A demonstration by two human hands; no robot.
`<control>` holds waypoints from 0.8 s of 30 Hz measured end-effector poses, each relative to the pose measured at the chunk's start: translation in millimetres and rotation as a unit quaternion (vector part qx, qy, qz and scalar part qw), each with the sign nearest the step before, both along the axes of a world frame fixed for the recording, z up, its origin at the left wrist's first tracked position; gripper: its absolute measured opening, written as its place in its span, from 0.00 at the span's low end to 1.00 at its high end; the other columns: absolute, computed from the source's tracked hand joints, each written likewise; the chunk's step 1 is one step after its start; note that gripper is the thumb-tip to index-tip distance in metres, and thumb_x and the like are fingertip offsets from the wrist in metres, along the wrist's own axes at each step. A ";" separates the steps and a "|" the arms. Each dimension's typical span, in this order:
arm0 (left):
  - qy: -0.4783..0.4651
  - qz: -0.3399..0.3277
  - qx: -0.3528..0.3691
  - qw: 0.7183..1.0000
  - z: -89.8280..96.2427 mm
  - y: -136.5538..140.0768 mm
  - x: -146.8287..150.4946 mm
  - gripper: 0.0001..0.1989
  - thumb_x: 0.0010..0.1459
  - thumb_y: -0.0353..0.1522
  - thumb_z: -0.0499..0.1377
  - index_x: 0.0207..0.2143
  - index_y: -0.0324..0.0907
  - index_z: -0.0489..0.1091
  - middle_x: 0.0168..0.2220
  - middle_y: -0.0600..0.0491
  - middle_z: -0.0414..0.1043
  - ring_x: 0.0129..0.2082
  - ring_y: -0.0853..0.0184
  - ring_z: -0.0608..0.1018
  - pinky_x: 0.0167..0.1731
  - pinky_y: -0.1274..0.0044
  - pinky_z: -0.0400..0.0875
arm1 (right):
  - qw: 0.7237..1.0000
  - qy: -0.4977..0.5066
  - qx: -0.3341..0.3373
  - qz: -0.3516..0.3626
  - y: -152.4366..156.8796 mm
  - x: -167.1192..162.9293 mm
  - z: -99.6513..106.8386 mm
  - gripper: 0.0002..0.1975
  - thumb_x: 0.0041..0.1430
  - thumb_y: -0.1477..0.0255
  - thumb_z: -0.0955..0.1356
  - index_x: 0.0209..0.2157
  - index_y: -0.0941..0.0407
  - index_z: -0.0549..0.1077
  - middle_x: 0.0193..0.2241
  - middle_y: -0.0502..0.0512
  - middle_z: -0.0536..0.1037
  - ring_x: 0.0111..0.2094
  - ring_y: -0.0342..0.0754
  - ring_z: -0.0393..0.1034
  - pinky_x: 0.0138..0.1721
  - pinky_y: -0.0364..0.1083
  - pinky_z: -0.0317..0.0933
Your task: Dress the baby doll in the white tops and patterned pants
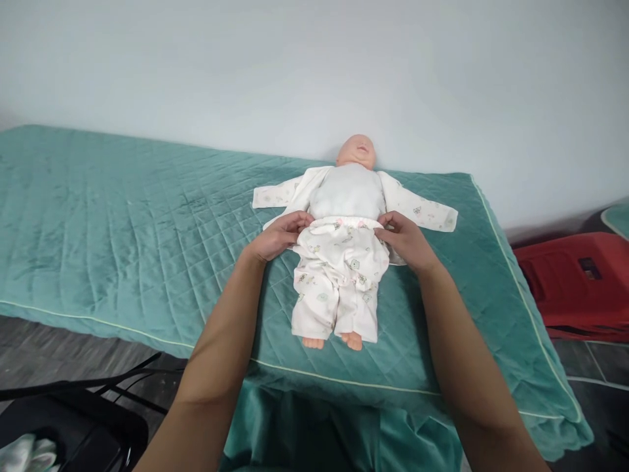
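Observation:
A baby doll (350,190) lies on its back on a green quilted cover (147,249), head toward the wall and feet toward me. Its white patterned jacket (425,211) hangs open at the front, with both sleeves spread sideways. White patterned baby pants (339,262) cover the legs, and the toes stick out at the cuffs. At the left end of the waistband, my left hand (282,235) pinches the cloth between thumb and fingers. My right hand (405,239) grips the waistband's other end in the same way. The fingertips are partly hidden in the fabric.
Behind the bed stands a pale wall (314,72). A red plastic object (584,282) sits on the right beyond the bed's edge. At the lower left are a black case or bag (73,426) and thin dark bars above a grey floor (44,344).

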State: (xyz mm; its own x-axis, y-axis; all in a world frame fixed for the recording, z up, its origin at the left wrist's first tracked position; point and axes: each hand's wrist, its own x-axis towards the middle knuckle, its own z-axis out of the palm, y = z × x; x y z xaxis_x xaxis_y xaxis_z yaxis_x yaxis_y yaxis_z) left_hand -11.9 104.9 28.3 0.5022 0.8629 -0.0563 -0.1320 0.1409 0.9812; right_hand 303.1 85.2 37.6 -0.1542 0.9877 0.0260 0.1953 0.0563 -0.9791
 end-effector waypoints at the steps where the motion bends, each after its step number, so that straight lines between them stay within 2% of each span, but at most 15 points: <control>1: 0.000 0.003 0.006 1.000 0.0 -0.9 0.5 0.20 0.42 0.23 0.65 0.41 0.40 0.74 0.36 0.54 0.70 0.31 0.72 0.70 0.28 0.82 0.61 | 1.000 0.007 -0.002 0.001 -0.1 0.1 -0.7 0.15 0.51 0.61 0.74 0.33 0.54 0.69 0.27 0.46 0.67 0.25 0.40 0.56 0.26 0.42 0.50; 7: 0.013 0.015 0.036 0.999 3.6 -5.3 4.0 0.20 0.42 0.25 0.67 0.41 0.40 0.73 0.37 0.54 0.70 0.35 0.71 0.71 0.31 0.83 0.63 | 0.999 0.033 -0.005 0.000 -1.5 1.1 -3.8 0.15 0.52 0.61 0.75 0.33 0.53 0.69 0.26 0.46 0.66 0.24 0.40 0.54 0.24 0.42 0.48; 10: 0.026 0.031 0.040 0.998 1.1 -4.1 4.8 0.20 0.40 0.23 0.66 0.40 0.40 0.73 0.36 0.55 0.70 0.34 0.72 0.71 0.30 0.83 0.63 | 0.999 0.044 -0.010 0.023 -0.9 4.3 -5.9 0.15 0.53 0.60 0.75 0.34 0.53 0.70 0.27 0.46 0.66 0.24 0.40 0.55 0.25 0.42 0.49; 14: 0.059 0.055 0.041 0.996 -7.5 -0.2 4.5 0.17 0.39 0.22 0.64 0.36 0.39 0.73 0.33 0.55 0.69 0.32 0.72 0.71 0.27 0.83 0.62 | 0.996 0.060 -0.022 0.057 0.1 9.7 -6.5 0.17 0.52 0.59 0.76 0.35 0.53 0.70 0.28 0.46 0.67 0.27 0.41 0.58 0.27 0.42 0.52; 19: 0.079 0.070 0.042 0.994 -12.5 1.9 5.5 0.13 0.42 0.24 0.62 0.34 0.39 0.71 0.29 0.57 0.67 0.26 0.75 0.68 0.23 0.84 0.59 | 0.995 0.047 -0.038 0.074 -2.4 14.1 0.0 0.19 0.49 0.60 0.77 0.37 0.53 0.71 0.30 0.47 0.71 0.29 0.42 0.63 0.29 0.42 0.56; 24: 0.083 0.108 0.022 0.990 -13.2 2.8 11.7 0.10 0.45 0.27 0.62 0.33 0.42 0.67 0.28 0.59 0.65 0.22 0.77 0.64 0.19 0.84 0.54 | 0.992 0.007 -0.091 0.089 -4.5 14.6 3.5 0.18 0.48 0.64 0.75 0.38 0.52 0.67 0.26 0.45 0.72 0.25 0.42 0.63 0.26 0.41 0.54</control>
State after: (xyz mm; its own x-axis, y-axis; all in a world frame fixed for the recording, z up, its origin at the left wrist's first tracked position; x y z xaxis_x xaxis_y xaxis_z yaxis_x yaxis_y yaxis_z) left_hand -0.2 107.7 15.2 0.2919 0.9529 -0.0827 0.0094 0.0836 0.9965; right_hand 317.7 80.6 41.1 -0.3276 0.9334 -0.1468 0.1844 -0.0892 -0.9788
